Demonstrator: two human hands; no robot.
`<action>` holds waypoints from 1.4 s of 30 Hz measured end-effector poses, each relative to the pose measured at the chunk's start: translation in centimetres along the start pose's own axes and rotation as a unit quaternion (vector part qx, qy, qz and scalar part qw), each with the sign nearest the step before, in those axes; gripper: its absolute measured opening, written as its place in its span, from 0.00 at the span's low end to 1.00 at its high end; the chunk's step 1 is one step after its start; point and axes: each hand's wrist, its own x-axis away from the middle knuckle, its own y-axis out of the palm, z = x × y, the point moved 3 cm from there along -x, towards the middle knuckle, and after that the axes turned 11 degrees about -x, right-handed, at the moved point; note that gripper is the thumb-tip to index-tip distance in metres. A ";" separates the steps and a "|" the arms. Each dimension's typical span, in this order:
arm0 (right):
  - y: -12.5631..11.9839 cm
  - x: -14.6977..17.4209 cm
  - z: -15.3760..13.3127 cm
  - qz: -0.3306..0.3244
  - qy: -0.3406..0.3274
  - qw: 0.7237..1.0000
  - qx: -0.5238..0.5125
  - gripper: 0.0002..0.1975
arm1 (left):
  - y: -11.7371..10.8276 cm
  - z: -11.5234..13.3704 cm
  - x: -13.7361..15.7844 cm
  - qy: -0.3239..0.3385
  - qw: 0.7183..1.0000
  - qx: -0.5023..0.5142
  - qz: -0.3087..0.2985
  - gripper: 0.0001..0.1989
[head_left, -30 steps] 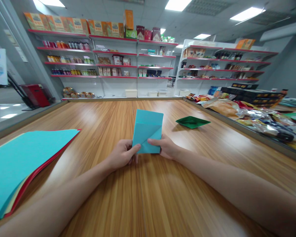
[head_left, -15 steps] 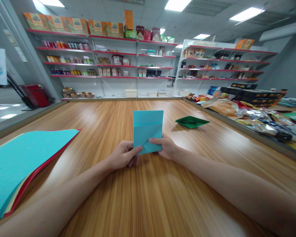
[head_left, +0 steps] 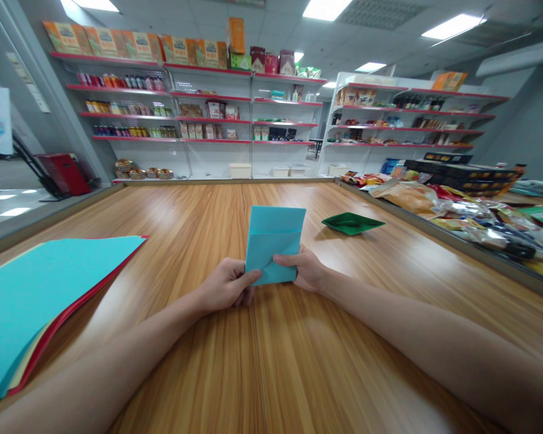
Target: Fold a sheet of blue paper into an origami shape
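Note:
A folded sheet of blue paper (head_left: 276, 232) is held up above the table, leaning slightly to the right, with a crease line across its upper part. My left hand (head_left: 230, 282) pinches its lower left corner, thumb on the near face. On the lower right edge, my right hand (head_left: 306, 269) grips it, its thumb laid across the front. The fingers behind the paper are mostly hidden. A green folded paper boat (head_left: 353, 223) rests on the table to the right, apart from both hands.
At the left lies a stack of coloured paper (head_left: 67, 271), blue on top with red and cream below. Packaged snacks (head_left: 434, 205) and dark boxes (head_left: 461, 173) line the right side, beyond the table's raised edge. Stocked shelves (head_left: 208, 120) stand behind the wooden table (head_left: 199, 361).
The blue paper has tilted, its top edge shifting to the right and slightly down. Both hands keep their hold at nearly the same spots.

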 end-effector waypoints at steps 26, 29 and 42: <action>-0.9 -0.4 -0.9 0.013 0.073 0.992 -0.100 0.19 | -0.7 0.0 0.5 -0.003 1.000 -0.015 -0.022 0.27; -1.3 -0.6 -0.9 0.037 0.087 0.991 -0.093 0.21 | -0.7 -0.2 0.5 0.000 1.000 -0.017 -0.025 0.27; 0.0 -0.5 0.4 -0.017 -0.032 0.998 0.054 0.21 | -1.1 -0.7 0.2 -0.037 0.997 -0.057 0.047 0.23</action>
